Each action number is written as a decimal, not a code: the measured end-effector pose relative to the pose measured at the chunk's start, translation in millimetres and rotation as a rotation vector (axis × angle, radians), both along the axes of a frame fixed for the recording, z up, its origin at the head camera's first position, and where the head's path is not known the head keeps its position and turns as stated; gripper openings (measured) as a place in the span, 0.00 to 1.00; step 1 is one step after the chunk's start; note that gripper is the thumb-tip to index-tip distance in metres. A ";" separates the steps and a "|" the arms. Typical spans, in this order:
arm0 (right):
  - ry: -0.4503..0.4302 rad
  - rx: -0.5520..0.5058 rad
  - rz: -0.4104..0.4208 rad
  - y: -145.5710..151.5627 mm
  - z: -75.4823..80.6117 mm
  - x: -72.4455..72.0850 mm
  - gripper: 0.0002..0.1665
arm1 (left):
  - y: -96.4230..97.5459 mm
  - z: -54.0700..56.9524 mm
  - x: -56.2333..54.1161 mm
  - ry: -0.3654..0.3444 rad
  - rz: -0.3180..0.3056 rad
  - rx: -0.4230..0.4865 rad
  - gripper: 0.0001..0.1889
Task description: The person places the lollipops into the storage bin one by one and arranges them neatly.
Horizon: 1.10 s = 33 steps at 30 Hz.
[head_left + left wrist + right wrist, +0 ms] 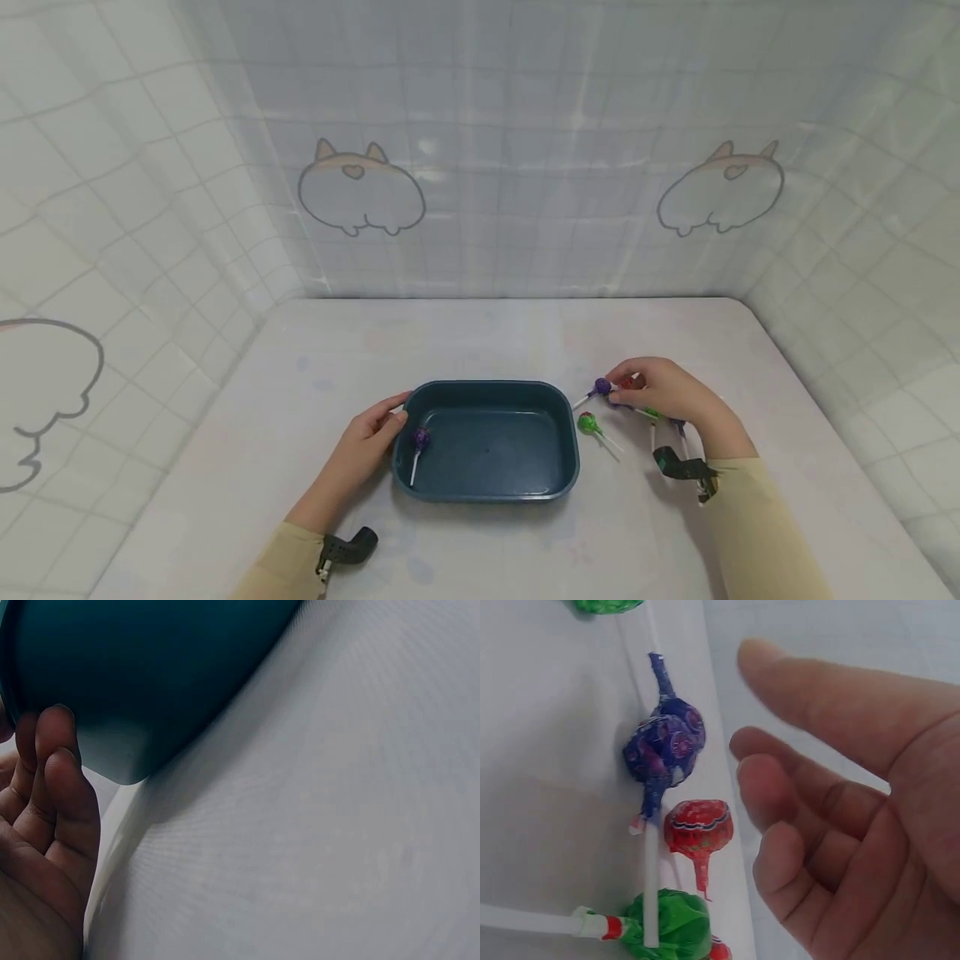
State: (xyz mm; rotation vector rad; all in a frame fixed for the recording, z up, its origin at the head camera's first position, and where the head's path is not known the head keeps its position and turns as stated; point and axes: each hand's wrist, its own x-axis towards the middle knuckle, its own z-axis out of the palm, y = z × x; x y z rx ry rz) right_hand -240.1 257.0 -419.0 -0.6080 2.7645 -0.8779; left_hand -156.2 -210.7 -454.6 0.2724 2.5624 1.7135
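My left hand (371, 435) grips the left rim of a dark teal plastic tray (487, 492), its thumb over the edge. In the left wrist view, the curled fingers (64, 772) lie against the tray's outer wall. A purple-wrapped lollipop (422, 439) lies inside, near the left end. Over a loose group of lollipops right of the tray is my right hand (663, 390), fingers loosely bent. The right wrist view shows nothing between its thumb and fingers; a purple lollipop (667, 746), a red one (699, 825) and a green one (675, 922) lie just beside them.
A green lollipop (588, 423) lies just off the tray's right side, its stick pointing toward the front. Another purple lollipop (602, 386) is by the right fingertips. A pale patterned cloth covers the table (465, 554), and tiled-print curtains (525, 167) enclose its back and sides.
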 end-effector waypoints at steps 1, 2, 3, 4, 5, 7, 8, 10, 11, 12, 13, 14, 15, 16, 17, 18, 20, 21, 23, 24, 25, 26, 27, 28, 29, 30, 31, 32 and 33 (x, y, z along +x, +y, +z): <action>-0.007 0.015 -0.004 -0.6 -0.9 -0.4 0.18 | -0.1 -0.5 -0.2 -0.001 0.001 0.000 0.21; -0.012 0.031 -0.013 -1.3 -2.0 -0.8 0.18 | -0.3 -1.0 -0.5 -0.002 0.002 -0.001 0.21; -0.018 0.044 -0.017 -2.0 -2.8 -1.0 0.18 | -0.4 -1.5 -0.8 -0.002 0.003 -0.002 0.21; -0.025 0.055 -0.021 -2.6 -3.7 -1.0 0.17 | -0.2 -2.1 -0.5 -0.003 0.004 -0.003 0.21; -0.026 0.065 -0.018 -3.0 -4.5 -1.1 0.17 | -0.2 -2.7 -0.5 -0.006 0.005 -0.002 0.21; -0.017 0.078 -0.011 -4.2 -5.5 -1.4 0.16 | 0.1 -3.4 -0.6 -0.010 0.006 0.001 0.21; -0.005 0.084 -0.003 -5.0 -5.8 -1.6 0.15 | 0.3 -3.6 -0.7 -0.010 0.008 0.002 0.21; 0.021 0.096 0.018 -6.4 -6.0 -2.1 0.14 | 0.5 -3.3 -1.1 -0.006 0.008 0.005 0.21; 0.033 0.103 0.028 -7.2 -6.3 -2.5 0.14 | 0.6 -3.0 -1.3 -0.003 0.009 0.004 0.21; 0.038 0.111 0.031 -8.2 -6.6 -2.7 0.13 | 0.6 -2.5 -1.4 0.001 0.009 0.001 0.21; 0.040 0.122 0.028 -9.1 -7.4 -3.3 0.13 | 0.5 -2.2 -1.5 0.004 0.007 0.000 0.21; 0.037 0.133 0.023 -10.0 -8.2 -3.6 0.13 | 0.5 -1.7 -1.5 0.008 0.007 -0.003 0.21; 0.032 0.144 0.017 -11.0 -9.1 -3.9 0.13 | 0.5 -1.2 -1.5 0.011 0.005 -0.005 0.21; 0.029 0.153 0.013 -12.0 -10.3 -4.2 0.12 | 0.5 -0.7 -1.3 0.013 0.004 -0.008 0.21; 0.024 0.161 0.005 -13.2 -11.4 -4.3 0.12 | 0.4 -0.3 -1.2 0.015 0.003 -0.011 0.21; 0.023 0.169 -0.004 -14.2 -12.6 -4.5 0.12 | 0.5 0.1 -0.9 0.016 0.003 -0.011 0.21; 0.031 0.186 -0.017 -16.2 -14.0 -4.6 0.12 | 0.5 0.9 -0.6 0.016 0.002 -0.010 0.21; 0.036 0.191 -0.019 -16.7 -14.8 -4.7 0.12 | 0.6 1.0 -0.5 0.013 0.001 -0.009 0.21; 0.045 0.200 -0.024 -18.1 -15.6 -4.5 0.13 | 0.4 1.1 -0.2 0.005 0.001 -0.007 0.21; 0.048 0.205 -0.025 -18.5 -15.7 -4.3 0.13 | 0.3 1.0 -0.2 -0.001 0.001 -0.005 0.21; 0.050 0.209 -0.022 -18.7 -15.4 -4.0 0.13 | 0.2 0.8 -0.2 -0.005 0.001 -0.005 0.21; 0.052 0.213 -0.016 -18.7 -14.7 -3.5 0.13 | 0.1 0.7 -0.3 -0.009 0.001 -0.003 0.21; 0.055 0.214 -0.012 -18.3 -13.6 -2.8 0.13 | 0.1 0.6 -0.3 -0.012 0.002 -0.002 0.22; 0.056 0.213 -0.012 -18.1 -12.1 -2.0 0.13 | 0.0 0.5 -0.5 -0.014 0.002 -0.001 0.22; 0.059 0.210 -0.014 -17.7 -10.0 -0.9 0.13 | 0.1 0.3 -0.8 -0.014 0.002 -0.001 0.22; 0.065 0.205 -0.014 -17.0 -7.7 0.1 0.13 | 0.1 0.2 -1.1 -0.015 0.003 0.000 0.22; 0.072 0.198 -0.018 -16.3 -5.0 1.2 0.15 | 0.2 0.2 -1.4 -0.016 0.004 0.001 0.22; 0.081 0.187 -0.024 -15.6 -2.2 2.1 0.16 | 0.3 0.3 -1.7 -0.018 0.007 0.002 0.22; 0.090 0.171 -0.031 -15.1 0.6 3.0 0.19 | 0.4 0.4 -2.0 -0.020 0.007 0.002 0.22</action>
